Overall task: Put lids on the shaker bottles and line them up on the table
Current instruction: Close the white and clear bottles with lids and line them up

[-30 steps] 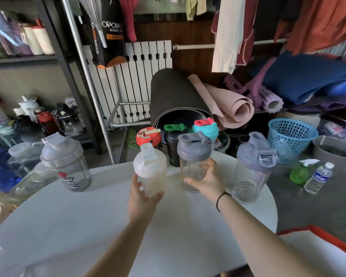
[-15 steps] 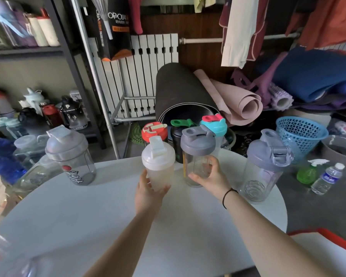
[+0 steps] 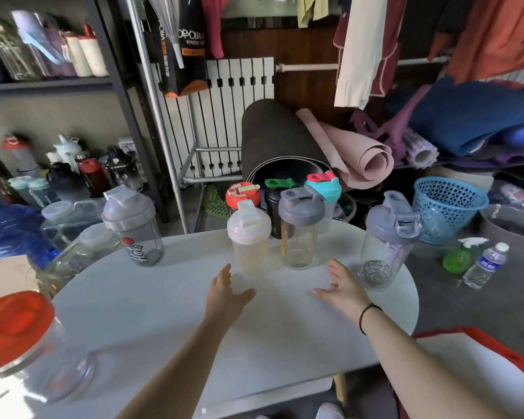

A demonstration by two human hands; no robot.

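Observation:
A white-lidded shaker bottle (image 3: pixel 249 237) and a grey-lidded clear bottle (image 3: pixel 299 228) stand side by side mid-table. Behind them stand bottles with a red lid (image 3: pixel 243 193), a green lid (image 3: pixel 277 189) and a teal lid (image 3: pixel 323 187). A lavender-lidded bottle (image 3: pixel 387 240) stands at the right, a grey-lidded printed bottle (image 3: pixel 132 225) at the left. A red-lidded bottle (image 3: pixel 15 334) lies tilted at the near left. My left hand (image 3: pixel 226 293) hovers open just below the white-lidded bottle. My right hand (image 3: pixel 344 287) is open between the grey and lavender bottles, touching neither.
The white round table (image 3: pixel 170 322) ends close behind the bottles. Past it are rolled mats (image 3: pixel 285 140), a blue basket (image 3: pixel 446 207), a metal rack with more bottles (image 3: pixel 67 173), and a green spray bottle (image 3: pixel 460 257) on the floor at the right.
Both hands let go of the white-lidded and grey-lidded bottles and drew back toward me. The two bottles now stand free on the table.

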